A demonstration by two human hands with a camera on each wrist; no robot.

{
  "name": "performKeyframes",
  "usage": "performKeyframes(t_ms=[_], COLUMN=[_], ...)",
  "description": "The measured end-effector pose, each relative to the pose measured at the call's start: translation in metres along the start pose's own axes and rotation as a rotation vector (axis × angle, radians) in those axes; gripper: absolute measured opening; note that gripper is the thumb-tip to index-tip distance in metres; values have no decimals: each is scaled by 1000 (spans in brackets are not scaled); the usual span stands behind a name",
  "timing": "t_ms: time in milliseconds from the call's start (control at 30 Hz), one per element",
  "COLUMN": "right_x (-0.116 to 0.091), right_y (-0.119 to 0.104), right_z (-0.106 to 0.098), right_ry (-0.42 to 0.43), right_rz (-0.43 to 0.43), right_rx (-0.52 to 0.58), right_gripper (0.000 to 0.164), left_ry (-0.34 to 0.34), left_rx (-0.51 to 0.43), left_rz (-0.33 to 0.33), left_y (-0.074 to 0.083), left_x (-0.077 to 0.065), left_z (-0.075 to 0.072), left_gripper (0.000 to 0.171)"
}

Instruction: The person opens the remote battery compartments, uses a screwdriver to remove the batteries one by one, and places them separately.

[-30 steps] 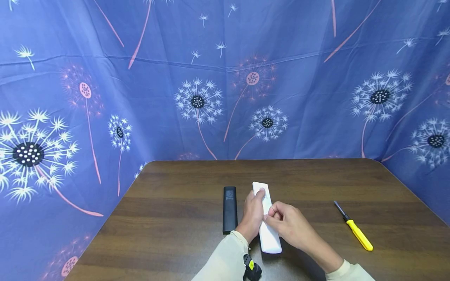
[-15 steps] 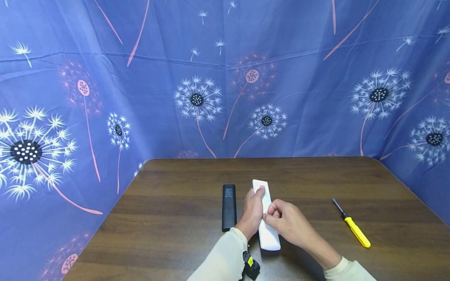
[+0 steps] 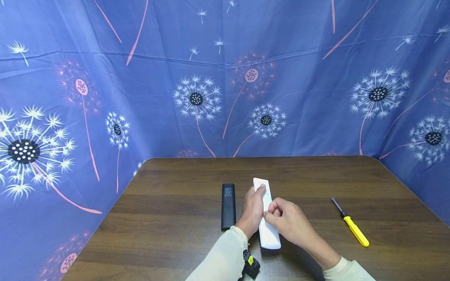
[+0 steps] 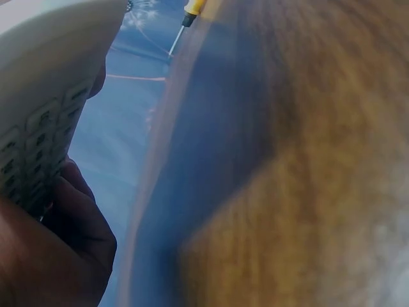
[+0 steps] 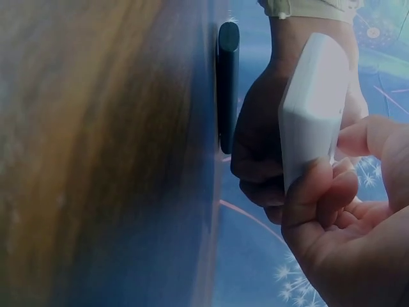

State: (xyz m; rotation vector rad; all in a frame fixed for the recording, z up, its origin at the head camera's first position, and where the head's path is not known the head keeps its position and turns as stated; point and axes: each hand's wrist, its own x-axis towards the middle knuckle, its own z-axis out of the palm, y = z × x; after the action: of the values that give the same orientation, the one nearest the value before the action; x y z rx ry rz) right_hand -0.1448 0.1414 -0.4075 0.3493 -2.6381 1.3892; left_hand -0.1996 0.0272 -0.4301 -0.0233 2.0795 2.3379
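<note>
A white remote control [image 3: 269,236] is held back side up above the table, its far end tilted slightly left. My left hand [image 3: 252,208] grips it from the left, with the thumb lying along its back near the far end. At the middle of the remote, my right hand [image 3: 293,222] pinches its right side with thumb and curled fingers. In the left wrist view, rows of buttons [image 4: 41,137] show on the underside. Fingertips [image 5: 317,171] of the right hand press the remote's edge in the right wrist view.
A black remote control [image 3: 228,207] lies back up on the wooden table [image 3: 168,218], just left of my left hand. Off to the right lies a screwdriver [image 3: 356,231] with a yellow handle. Blue dandelion-print cloth [image 3: 225,78] hangs behind the table and at both sides.
The head view has shifted slightly, so the table items sit a little higher and further left. Both hands keep their hold on the white remote control, with hardly any movement.
</note>
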Motion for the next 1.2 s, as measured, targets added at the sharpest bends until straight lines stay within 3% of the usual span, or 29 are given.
performKeyframes(t_ms=[700, 1200], right_x=[2, 6], right_y=[-6, -5], right_z=[5, 2], right_ry=[44, 24], right_rz=[37, -2], right_rx=[-17, 20], right_gripper=[12, 18], left_ry=[12, -32], left_rx=[18, 33], left_rz=[-17, -33], left_y=[0, 6], left_x=[-1, 1], left_z=[-4, -10], left_gripper=[31, 35])
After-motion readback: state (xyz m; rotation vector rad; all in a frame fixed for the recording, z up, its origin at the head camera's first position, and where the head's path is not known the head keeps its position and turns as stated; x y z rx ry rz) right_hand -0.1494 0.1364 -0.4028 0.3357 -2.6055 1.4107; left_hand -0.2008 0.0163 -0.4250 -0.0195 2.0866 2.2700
